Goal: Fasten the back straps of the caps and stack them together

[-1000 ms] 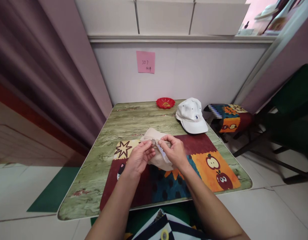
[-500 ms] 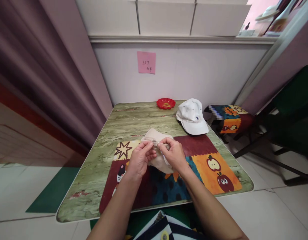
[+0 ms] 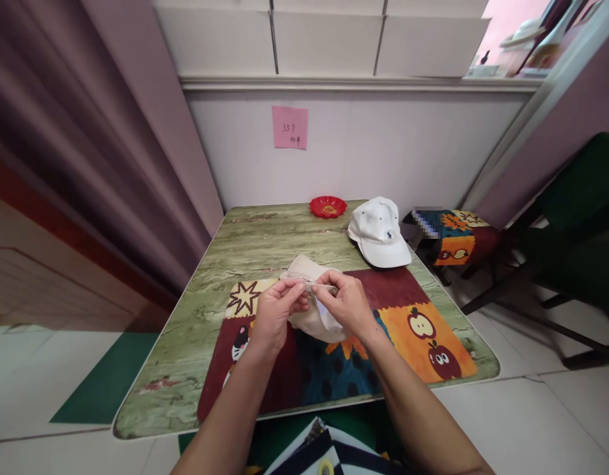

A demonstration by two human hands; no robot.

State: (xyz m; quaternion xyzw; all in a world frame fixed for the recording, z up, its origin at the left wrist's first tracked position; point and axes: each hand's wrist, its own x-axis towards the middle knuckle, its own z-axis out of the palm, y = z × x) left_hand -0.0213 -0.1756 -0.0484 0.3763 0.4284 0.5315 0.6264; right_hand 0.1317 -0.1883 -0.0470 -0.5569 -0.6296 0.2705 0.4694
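Observation:
A beige cap (image 3: 311,323) lies on the patterned placemat, its rounded brim toward the back of the table and its body partly hidden by my hands. Just above the cap, my left hand (image 3: 278,309) pinches a thin pale cord (image 3: 310,284) between thumb and forefinger. The other side of the cord is pinched by my right hand (image 3: 348,302), so the fingertips almost meet. Whether the cord is fixed to the cap cannot be made out. A white cap (image 3: 376,224) with a small dark logo rests behind my right hand.
The placemat (image 3: 417,349) covers the near part of the wood-patterned table (image 3: 180,330). A red scalloped dish (image 3: 328,207) stands at the back by the wall. A pink note (image 3: 289,128) is stuck to the wall. To the right are a covered stool (image 3: 457,241) and dark chair legs.
My hands stay over the beige cap. The cord between the fingertips looked bunched before and now shows as a straighter line. The view has shifted slightly.

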